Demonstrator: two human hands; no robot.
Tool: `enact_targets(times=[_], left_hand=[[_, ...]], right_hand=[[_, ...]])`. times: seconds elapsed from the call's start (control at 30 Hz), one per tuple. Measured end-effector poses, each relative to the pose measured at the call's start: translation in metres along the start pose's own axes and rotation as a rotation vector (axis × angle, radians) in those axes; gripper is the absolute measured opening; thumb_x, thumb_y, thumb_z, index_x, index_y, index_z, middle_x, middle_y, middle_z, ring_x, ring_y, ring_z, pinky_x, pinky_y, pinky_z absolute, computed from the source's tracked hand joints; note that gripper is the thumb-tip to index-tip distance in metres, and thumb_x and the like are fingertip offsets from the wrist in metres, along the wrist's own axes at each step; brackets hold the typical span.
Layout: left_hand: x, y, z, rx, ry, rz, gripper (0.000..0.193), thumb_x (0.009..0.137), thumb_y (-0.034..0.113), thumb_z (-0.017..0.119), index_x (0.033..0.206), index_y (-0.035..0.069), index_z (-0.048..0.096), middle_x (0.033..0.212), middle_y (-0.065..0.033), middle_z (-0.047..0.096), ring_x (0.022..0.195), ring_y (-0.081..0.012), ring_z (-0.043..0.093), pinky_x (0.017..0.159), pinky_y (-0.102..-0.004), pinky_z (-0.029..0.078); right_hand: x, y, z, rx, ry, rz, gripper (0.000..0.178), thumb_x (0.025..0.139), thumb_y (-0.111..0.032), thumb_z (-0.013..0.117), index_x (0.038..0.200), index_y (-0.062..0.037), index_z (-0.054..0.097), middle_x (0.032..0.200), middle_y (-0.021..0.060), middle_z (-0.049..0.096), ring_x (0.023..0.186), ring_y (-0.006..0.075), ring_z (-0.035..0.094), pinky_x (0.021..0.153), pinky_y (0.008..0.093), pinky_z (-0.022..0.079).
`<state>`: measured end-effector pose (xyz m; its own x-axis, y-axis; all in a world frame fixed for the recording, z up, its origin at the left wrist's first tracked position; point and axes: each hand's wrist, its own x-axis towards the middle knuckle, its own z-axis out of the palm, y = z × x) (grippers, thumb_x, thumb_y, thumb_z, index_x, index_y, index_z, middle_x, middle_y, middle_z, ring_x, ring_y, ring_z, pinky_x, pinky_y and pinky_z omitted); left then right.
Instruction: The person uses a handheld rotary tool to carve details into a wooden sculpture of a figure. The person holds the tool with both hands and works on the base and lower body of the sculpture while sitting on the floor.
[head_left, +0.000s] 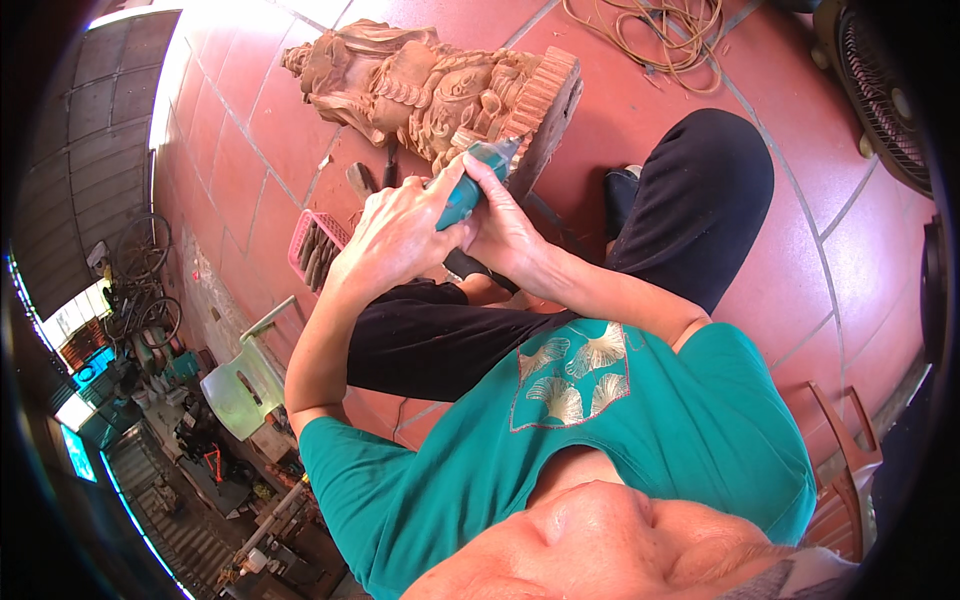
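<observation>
A carved wooden statue (430, 90) lies on its side on the tiles in front of me, its broad jagged base toward the right. Close to that base is a teal handheld power tool (462, 203) with a greyish front end. My left hand (395, 230) wraps around the tool from the left. From the other side my right hand (505, 228) grips it, the thumb along its body. The tool's tip overlaps the base's lower edge in view; whether it touches the wood I cannot tell.
Left of my crossed legs stands a pink basket (302, 240) of carving tools, with loose wooden-handled tools (362, 180) nearby. A coiled hose or cord (665, 30) lies at far right, near a fan (885, 95). A pale green chair (245, 385) and bicycles (145, 285) are at left.
</observation>
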<state>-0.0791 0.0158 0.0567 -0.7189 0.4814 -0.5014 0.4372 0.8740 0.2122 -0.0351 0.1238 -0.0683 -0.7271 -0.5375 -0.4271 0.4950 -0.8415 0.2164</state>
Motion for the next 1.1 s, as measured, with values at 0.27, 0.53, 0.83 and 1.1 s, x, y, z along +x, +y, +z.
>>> enact_targets(times=[0.27, 0.53, 0.83, 1.1], left_hand=[[-0.0028, -0.0029, 0.0025, 0.017, 0.023, -0.044, 0.08, 0.086, 0.034, 0.071, 0.153, 0.008, 0.037, 0.094, -0.0297, 0.066, 0.09, -0.0467, 0.066, 0.082, -0.0544, 0.05], [0.0001, 0.0032, -0.0031, -0.001, -0.007, -0.027, 0.077, 0.085, 0.033, 0.072, 0.151, 0.01, 0.04, 0.097, -0.0281, 0.066, 0.091, -0.046, 0.066, 0.081, -0.0537, 0.05], [-0.0006, -0.0037, 0.0027, -0.003, 0.013, 0.021, 0.074, 0.085, 0.033, 0.072, 0.148, 0.008, 0.041, 0.095, -0.0302, 0.066, 0.089, -0.047, 0.066, 0.08, -0.0545, 0.05], [-0.0004, -0.0033, 0.0022, 0.015, -0.012, -0.066, 0.08, 0.084, 0.032, 0.072, 0.153, 0.012, 0.039, 0.103, -0.0254, 0.067, 0.095, -0.0433, 0.066, 0.084, -0.0513, 0.05]], right_hand=[[0.0091, 0.0013, -0.0029, 0.005, -0.022, 0.023, 0.033, 0.092, -0.04, 0.075, 0.111, -0.0178, 0.06, 0.106, 0.0011, 0.068, 0.096, 0.0166, 0.069, 0.083, 0.0364, 0.058], [0.0042, 0.0008, -0.0024, 0.005, 0.003, -0.011, 0.043, 0.09, -0.043, 0.077, 0.117, -0.0159, 0.057, 0.111, 0.0027, 0.067, 0.101, 0.0168, 0.067, 0.086, 0.0359, 0.057], [0.0006, 0.0019, -0.0022, -0.013, -0.004, -0.02, 0.045, 0.09, -0.045, 0.077, 0.117, -0.0156, 0.057, 0.111, 0.003, 0.067, 0.103, 0.0173, 0.067, 0.09, 0.0362, 0.056], [0.0075, 0.0014, -0.0013, -0.002, 0.013, 0.009, 0.04, 0.091, -0.042, 0.077, 0.115, -0.0158, 0.058, 0.109, 0.003, 0.067, 0.1, 0.0172, 0.068, 0.087, 0.0357, 0.056]])
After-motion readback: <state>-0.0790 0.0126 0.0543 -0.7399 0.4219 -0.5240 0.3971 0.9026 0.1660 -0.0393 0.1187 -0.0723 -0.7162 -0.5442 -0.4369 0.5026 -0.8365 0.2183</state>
